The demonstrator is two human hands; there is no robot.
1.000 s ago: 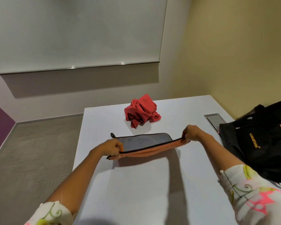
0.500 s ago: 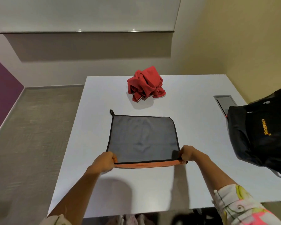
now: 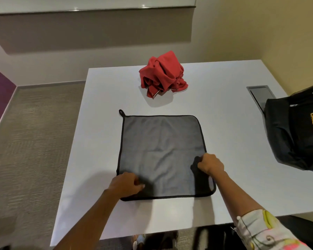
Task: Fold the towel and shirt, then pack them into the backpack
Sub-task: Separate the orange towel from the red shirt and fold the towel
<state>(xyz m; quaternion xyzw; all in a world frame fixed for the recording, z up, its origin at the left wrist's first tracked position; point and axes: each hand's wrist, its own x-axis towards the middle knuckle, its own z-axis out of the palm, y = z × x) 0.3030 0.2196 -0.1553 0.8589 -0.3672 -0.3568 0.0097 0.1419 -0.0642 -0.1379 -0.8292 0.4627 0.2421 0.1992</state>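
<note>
A grey towel with black trim lies spread flat on the white table, its hanging loop at the far left corner. My left hand covers the towel's near left corner with fingers curled on the cloth. My right hand sits on the right edge, a little up from the near right corner, fingers curled into the fabric. A crumpled red shirt lies in a heap beyond the towel. The black backpack with yellow lettering stands at the table's right edge.
A grey cable hatch is set into the table just behind the backpack. The table's left edge drops to carpeted floor. Walls close in behind and to the right.
The towel, held up by its near edge before, has been drawn toward me and laid flat, grey side up. My right hand has shifted up along the right edge.
</note>
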